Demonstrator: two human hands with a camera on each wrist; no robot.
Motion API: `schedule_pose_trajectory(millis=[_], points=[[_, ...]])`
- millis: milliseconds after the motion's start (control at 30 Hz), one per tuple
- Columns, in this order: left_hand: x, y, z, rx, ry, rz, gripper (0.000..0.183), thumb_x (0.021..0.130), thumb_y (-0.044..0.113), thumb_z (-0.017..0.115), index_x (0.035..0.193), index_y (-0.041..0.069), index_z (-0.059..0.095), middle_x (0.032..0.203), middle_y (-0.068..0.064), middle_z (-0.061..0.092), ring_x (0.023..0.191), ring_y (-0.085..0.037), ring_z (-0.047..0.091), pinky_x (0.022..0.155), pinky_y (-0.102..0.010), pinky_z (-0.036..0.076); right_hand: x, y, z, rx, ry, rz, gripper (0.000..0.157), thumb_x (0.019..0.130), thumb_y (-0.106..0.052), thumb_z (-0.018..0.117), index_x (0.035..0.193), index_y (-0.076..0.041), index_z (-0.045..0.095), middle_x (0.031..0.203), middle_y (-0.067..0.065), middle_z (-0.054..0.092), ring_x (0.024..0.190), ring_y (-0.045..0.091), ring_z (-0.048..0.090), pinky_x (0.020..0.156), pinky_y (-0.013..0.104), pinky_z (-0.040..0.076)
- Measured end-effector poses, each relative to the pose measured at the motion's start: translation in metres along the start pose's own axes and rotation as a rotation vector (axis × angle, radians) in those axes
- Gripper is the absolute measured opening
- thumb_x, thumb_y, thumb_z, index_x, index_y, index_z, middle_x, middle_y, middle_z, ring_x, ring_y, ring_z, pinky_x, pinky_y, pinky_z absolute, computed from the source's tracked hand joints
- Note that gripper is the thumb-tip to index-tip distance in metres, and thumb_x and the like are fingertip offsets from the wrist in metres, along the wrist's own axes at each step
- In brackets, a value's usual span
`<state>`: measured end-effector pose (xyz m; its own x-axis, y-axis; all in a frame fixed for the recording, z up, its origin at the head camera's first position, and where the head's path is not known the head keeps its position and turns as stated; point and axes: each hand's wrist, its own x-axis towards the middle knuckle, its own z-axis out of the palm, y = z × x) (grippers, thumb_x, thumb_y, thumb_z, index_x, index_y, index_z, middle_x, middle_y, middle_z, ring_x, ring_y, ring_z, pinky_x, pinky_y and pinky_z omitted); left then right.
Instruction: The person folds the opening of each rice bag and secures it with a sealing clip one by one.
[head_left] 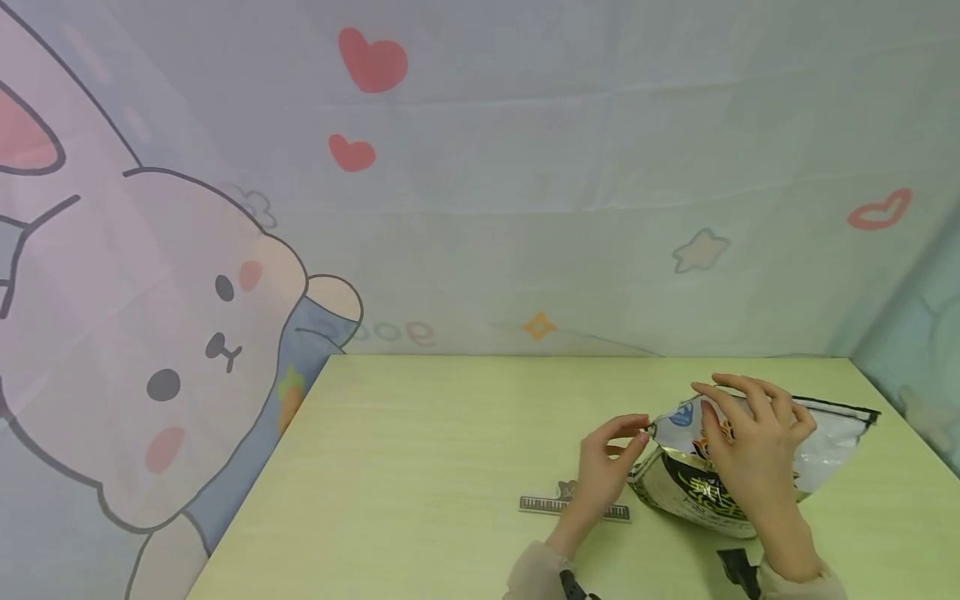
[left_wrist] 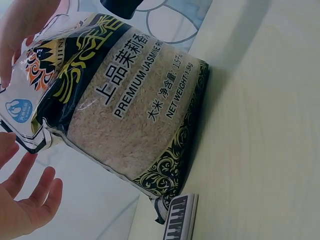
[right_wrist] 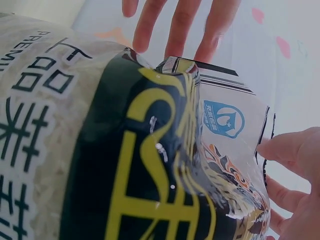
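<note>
A bag of jasmine rice stands at the right of the table, clear window showing the grains in the left wrist view. Its upper part is slack and white, with a dark-edged top. My left hand has thumb and index finger at the bag's left upper corner; the other fingers are spread in the left wrist view. With the thumb in front and fingers behind, my right hand pinches the top edge, as the right wrist view of that hand shows. A long clip with piano-key pattern lies beside my left wrist.
The pale yellow-green table reaches back to a cloth backdrop printed with a rabbit and hearts. A side cloth hangs at the right edge. Black devices sit at both wrists.
</note>
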<state>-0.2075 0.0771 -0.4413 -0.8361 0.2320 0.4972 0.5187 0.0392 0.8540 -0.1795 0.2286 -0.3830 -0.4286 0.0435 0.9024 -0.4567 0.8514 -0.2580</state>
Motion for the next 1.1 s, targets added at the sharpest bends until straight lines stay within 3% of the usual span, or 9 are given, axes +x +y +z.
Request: schedule_pose_trajectory(millis=[133,300,400,533,767,967,1100], points=[[0.001,0.009,0.0,-0.009,-0.006,-0.019,0.021,0.088,0.01,0.054,0.105,0.001,0.062,0.103,-0.015,0.065,0.091,-0.019,0.063,0.068,-0.017,0.049,0.0,0.0,0.0,-0.004,0.005,-0.005,0.039,0.093,-0.034,0.041,0.089,-0.005,0.067,0.1,0.019,0.059,0.096,0.042,0.041,0.081,0.061,0.01],[0.003,-0.01,0.007,-0.045,0.01,-0.058,0.022,0.089,0.02,0.053,0.103,0.007,0.064,0.101,-0.01,0.067,0.088,-0.011,0.063,0.064,-0.015,0.049,0.0,0.0,0.001,-0.002,0.008,0.005,0.042,0.092,-0.037,0.041,0.086,-0.005,0.067,0.1,0.019,0.059,0.096,0.041,0.041,0.082,0.062,0.011],[0.004,-0.01,0.008,-0.068,0.02,-0.072,0.022,0.089,0.021,0.053,0.101,0.006,0.065,0.101,-0.011,0.067,0.087,-0.013,0.063,0.062,-0.014,0.048,0.0,-0.001,0.001,-0.002,0.01,0.01,0.045,0.092,-0.04,0.04,0.085,-0.004,0.067,0.1,0.02,0.059,0.097,0.041,0.041,0.082,0.062,0.011],[0.005,-0.005,0.01,-0.103,0.047,-0.073,0.02,0.089,0.015,0.054,0.098,0.001,0.065,0.098,-0.015,0.066,0.083,-0.02,0.064,0.059,-0.014,0.048,0.0,-0.001,0.001,-0.003,0.006,0.014,0.048,0.092,-0.042,0.04,0.085,-0.003,0.066,0.101,0.02,0.059,0.098,0.042,0.04,0.084,0.063,0.01],[0.004,0.017,0.008,-0.135,0.086,-0.073,0.018,0.088,0.01,0.054,0.092,-0.005,0.064,0.089,-0.021,0.065,0.073,-0.011,0.062,0.058,-0.02,0.051,-0.002,0.0,0.001,-0.022,0.003,0.008,0.051,0.09,-0.048,0.042,0.085,-0.003,0.065,0.103,0.021,0.058,0.099,0.043,0.04,0.083,0.064,0.011],[0.005,0.019,0.009,-0.163,0.107,-0.086,0.018,0.087,0.01,0.055,0.09,-0.006,0.063,0.088,-0.023,0.064,0.073,-0.021,0.063,0.06,-0.036,0.053,-0.003,0.0,0.003,-0.024,0.022,-0.016,0.051,0.087,-0.05,0.046,0.085,-0.003,0.065,0.103,0.022,0.058,0.097,0.044,0.04,0.083,0.064,0.011],[0.005,0.017,0.011,-0.171,0.123,-0.093,0.017,0.086,0.011,0.057,0.089,-0.005,0.062,0.088,-0.022,0.064,0.073,-0.016,0.062,0.059,-0.031,0.054,-0.003,-0.002,0.003,-0.026,0.016,-0.009,0.053,0.085,-0.053,0.047,0.085,-0.003,0.064,0.104,0.022,0.058,0.097,0.044,0.039,0.084,0.063,0.011]])
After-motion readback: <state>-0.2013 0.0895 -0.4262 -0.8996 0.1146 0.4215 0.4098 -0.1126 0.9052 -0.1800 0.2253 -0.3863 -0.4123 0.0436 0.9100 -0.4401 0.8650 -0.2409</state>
